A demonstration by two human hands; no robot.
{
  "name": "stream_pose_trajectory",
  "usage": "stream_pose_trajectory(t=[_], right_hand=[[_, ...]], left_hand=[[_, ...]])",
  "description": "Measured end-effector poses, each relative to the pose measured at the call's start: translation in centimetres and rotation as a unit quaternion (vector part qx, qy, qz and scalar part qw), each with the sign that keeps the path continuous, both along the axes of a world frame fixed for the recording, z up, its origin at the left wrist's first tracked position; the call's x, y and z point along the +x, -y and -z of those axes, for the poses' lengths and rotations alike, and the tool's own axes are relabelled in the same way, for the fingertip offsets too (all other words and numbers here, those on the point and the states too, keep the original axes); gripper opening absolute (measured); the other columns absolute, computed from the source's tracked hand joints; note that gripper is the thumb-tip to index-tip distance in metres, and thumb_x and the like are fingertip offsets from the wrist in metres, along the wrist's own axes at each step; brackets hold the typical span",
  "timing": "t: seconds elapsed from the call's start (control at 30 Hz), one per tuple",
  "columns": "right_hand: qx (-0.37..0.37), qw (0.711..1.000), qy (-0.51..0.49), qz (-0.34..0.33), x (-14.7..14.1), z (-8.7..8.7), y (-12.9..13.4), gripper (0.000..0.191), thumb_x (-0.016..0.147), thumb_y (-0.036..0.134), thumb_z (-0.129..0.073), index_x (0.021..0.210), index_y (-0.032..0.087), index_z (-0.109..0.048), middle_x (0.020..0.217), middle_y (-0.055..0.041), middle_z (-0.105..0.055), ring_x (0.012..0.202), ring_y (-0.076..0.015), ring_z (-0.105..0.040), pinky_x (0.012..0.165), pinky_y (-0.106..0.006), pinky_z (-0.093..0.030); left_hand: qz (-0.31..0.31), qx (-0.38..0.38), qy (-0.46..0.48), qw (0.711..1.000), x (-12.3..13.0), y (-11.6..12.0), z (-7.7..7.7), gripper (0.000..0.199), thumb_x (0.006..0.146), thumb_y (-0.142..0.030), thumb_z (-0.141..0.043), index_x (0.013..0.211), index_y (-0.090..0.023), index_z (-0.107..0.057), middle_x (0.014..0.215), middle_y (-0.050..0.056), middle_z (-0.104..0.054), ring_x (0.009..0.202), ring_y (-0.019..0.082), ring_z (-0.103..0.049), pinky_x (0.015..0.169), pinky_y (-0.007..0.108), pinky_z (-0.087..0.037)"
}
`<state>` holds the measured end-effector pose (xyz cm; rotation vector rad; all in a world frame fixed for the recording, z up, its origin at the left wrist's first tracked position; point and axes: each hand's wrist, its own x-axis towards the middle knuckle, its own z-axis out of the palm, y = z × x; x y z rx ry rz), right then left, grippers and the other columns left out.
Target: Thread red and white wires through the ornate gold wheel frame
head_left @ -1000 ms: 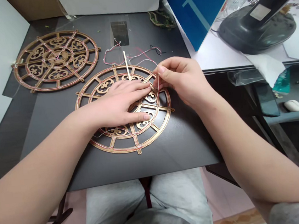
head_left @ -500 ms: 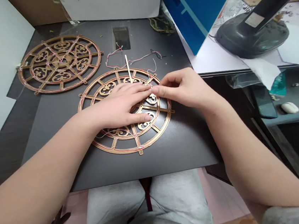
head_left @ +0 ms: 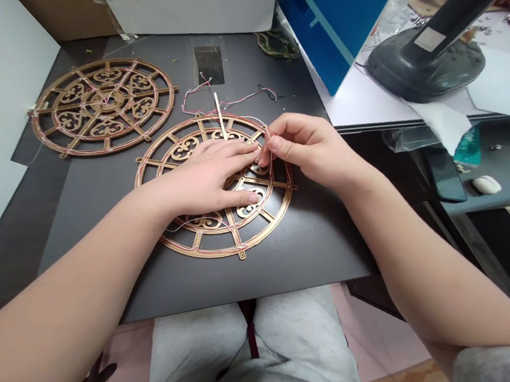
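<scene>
Pinching thin wire [head_left: 256, 119] in right hand [head_left: 309, 146]; left hand [head_left: 203, 178] lies flat on openwork wheel [head_left: 261, 182]. Wheel looks light, stiff, possibly brittle: hold by outer rim [head_left: 260, 239]. Wire likely limp.

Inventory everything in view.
near frame: one, tan, front centre
far frame: one, brown, rear left
wires: several, red and white, on both frames
stick: one, pale, across near frame's rim
table: one, dark grey, below frames
twiggy coil: one, green-brown, rear
panels: two, white, left and rear
board: one, blue, rear right
stand: one, black, upper right
tissue: one, white, right
slab: one, black, right
rounded object: one, white, right
left hand: one, bare, flat on near frame
right hand: one, bare, pinching wire
</scene>
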<state>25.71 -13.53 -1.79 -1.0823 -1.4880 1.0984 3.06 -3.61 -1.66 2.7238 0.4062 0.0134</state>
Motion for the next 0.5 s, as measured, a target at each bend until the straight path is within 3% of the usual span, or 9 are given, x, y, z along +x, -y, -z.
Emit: stream_pose_trajectory(t=[0.1,0.23,0.33,0.5], right_hand=[[-0.013,0.997,-0.074,0.010,-0.8,0.0,0.0,0.042,0.093,0.060,-0.075,0.094,0.023,-0.056,0.072,0.0005,-0.058,0.075,-0.0179,-0.064,0.078,-0.036,-0.057],[-0.058,0.991,-0.112,0.056,-2.4,0.0,-0.1,0.052,0.086,0.067,-0.079,0.091,0.024,-0.049,0.063,0.0059,-0.036,0.053,-0.0120,-0.043,0.056,-0.030,-0.048],[-0.064,0.988,-0.116,0.078,-3.2,0.1,-0.3,0.056,0.085,0.069,-0.079,0.091,0.024,-0.046,0.065,0.0058,-0.033,0.051,-0.0091,-0.029,0.047,-0.027,-0.034],[-0.050,0.983,-0.151,0.093,-3.3,0.5,-0.5,0.052,0.086,0.064,-0.081,0.092,0.023,-0.049,0.072,0.0037,-0.037,0.053,-0.0077,-0.025,0.046,-0.026,-0.024]], left_hand=[[0.003,-0.001,-0.001,1.000,0.0,0.0,0.1,0.083,0.098,-0.077,-0.053,0.163,-0.027,-0.046,0.172,0.007,-0.034,0.159,0.035,-0.028,0.131,0.053,-0.015],[0.004,-0.006,0.000,1.000,0.1,-0.1,0.2,0.085,0.097,-0.077,-0.053,0.166,-0.028,-0.041,0.173,0.007,-0.032,0.159,0.036,-0.027,0.131,0.054,-0.014],[-0.001,-0.009,0.004,1.000,0.1,0.0,0.2,0.085,0.097,-0.077,-0.053,0.166,-0.029,-0.041,0.173,0.007,-0.033,0.159,0.036,-0.027,0.131,0.055,-0.014],[-0.001,-0.015,0.000,1.000,0.1,0.1,0.1,0.085,0.097,-0.076,-0.054,0.167,-0.030,-0.039,0.173,0.007,-0.033,0.159,0.035,-0.027,0.130,0.054,-0.015]])
